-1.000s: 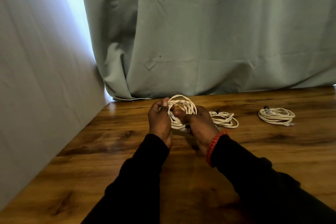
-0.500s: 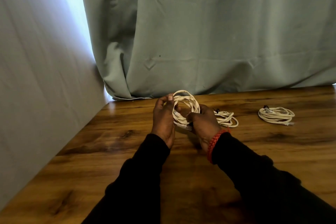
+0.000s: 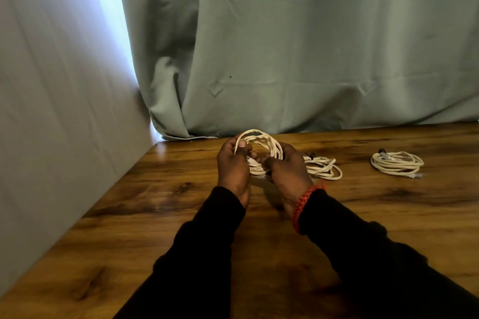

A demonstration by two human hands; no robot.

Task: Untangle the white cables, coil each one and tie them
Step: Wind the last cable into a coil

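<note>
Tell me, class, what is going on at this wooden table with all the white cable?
A person holds a coil of white cable just above the wooden table, the left hand gripping one side and the right hand the other. Two more coils lie on the table to the right: the near coil partly behind the right hand, the far coil apart from it. Each seems to carry a dark tie. The held coil shows no tie yet.
</note>
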